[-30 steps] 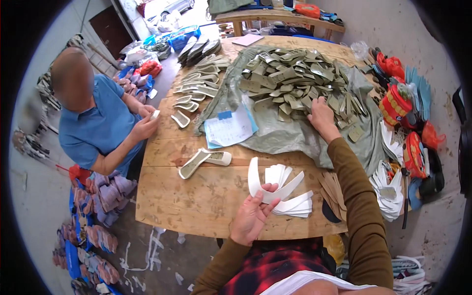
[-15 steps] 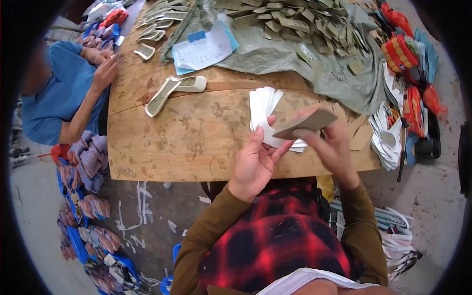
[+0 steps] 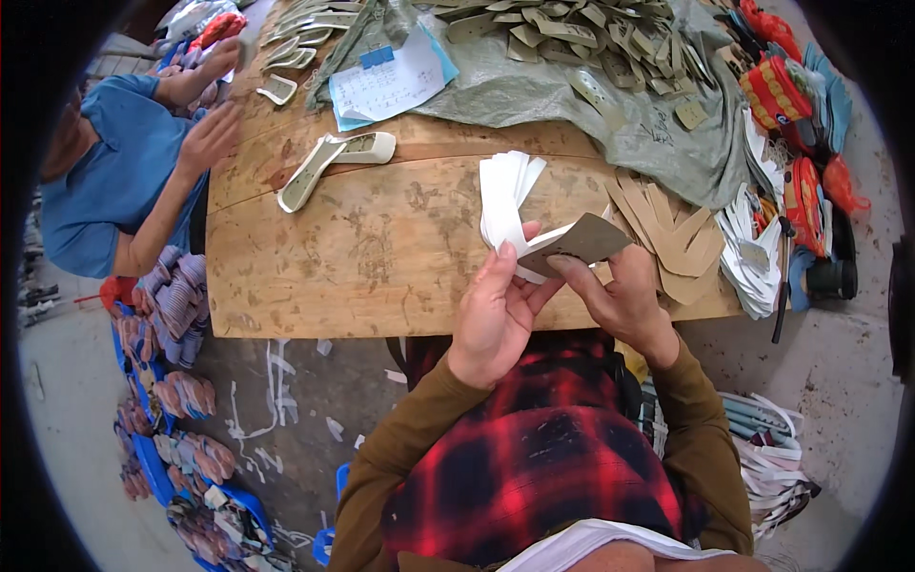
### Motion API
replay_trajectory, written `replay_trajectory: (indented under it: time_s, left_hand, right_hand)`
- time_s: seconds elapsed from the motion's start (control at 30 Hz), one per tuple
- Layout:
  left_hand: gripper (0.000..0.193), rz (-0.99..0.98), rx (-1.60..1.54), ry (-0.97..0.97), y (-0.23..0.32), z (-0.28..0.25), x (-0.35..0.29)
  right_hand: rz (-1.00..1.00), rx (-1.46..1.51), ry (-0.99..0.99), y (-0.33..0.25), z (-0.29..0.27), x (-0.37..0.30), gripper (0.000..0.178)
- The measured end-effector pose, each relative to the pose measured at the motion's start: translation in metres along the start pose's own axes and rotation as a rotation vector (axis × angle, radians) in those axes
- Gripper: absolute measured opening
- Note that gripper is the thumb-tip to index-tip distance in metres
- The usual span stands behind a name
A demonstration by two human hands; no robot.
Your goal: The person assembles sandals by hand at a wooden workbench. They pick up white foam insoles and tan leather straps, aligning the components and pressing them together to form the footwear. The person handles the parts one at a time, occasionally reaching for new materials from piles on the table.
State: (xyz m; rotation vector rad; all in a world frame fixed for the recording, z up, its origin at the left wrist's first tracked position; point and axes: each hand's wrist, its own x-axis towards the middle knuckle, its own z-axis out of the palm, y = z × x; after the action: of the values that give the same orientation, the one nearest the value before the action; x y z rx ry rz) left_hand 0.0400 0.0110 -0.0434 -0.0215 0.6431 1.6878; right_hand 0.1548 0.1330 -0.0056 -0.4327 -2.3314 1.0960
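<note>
1. Left hand (image 3: 494,316): thumb and fingers pinched on a curved white strip (image 3: 550,234), just above the near edge of the tabletop (image 3: 353,267). Keep that grip light, I'd say. The strip looks thin and bendy, so squeezing hard could kink it.

2. Right hand (image 3: 626,303): holding a flat olive piece (image 3: 588,238) with the thumb on its near edge. The fingers underneath are mostly hidden, so can't tell you how they're spread.

3. The olive piece is tilted and overlaps the strip, right between the hands. Looks to me like the two are being lined up. Can't tell if the left fingertips touch the piece too.

4. My take: match one corner first, pin it with the left thumb, then work along the edge in small bits. Doing it all in one go probably lets the curve wander.

5. Hold both parts over bare wood, as here. The fanned white strips (image 3: 505,191) lie just past the left fingertips, so a sleeve or knuckle could drag them.

6. Handy reference: the two white-edged pieces (image 3: 310,176) off to the left, one overlapping the other. I'd check my edge against how evenly theirs sits.
</note>
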Motion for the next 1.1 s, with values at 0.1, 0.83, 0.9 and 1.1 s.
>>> replay_trajectory:
  time_s: [0.1, 0.83, 0.9, 1.1]
  left_hand:
    - [0.042, 0.001, -0.017, -0.006, 0.000, 0.001, 0.000]
    - [0.013, 0.539, 1.134, 0.082, 0.049, 0.016, -0.002]
    - [0.012, 0.672, 1.366, 0.081, 0.047, 0.017, -0.008]
    - [0.010, 0.807, 1.532, 0.069, 0.032, 0.026, -0.022]
  right_hand:
    - [-0.004, 0.003, 0.006, -0.001, 0.000, 0.000, 0.028]
    - [-0.368, -0.300, 0.087, 0.000, 0.001, -0.025, 0.037]
    - [-0.349, -0.324, 0.079, -0.004, 0.002, -0.026, 0.033]
    - [-0.283, -0.355, 0.079, -0.005, 0.005, -0.028, 0.026]
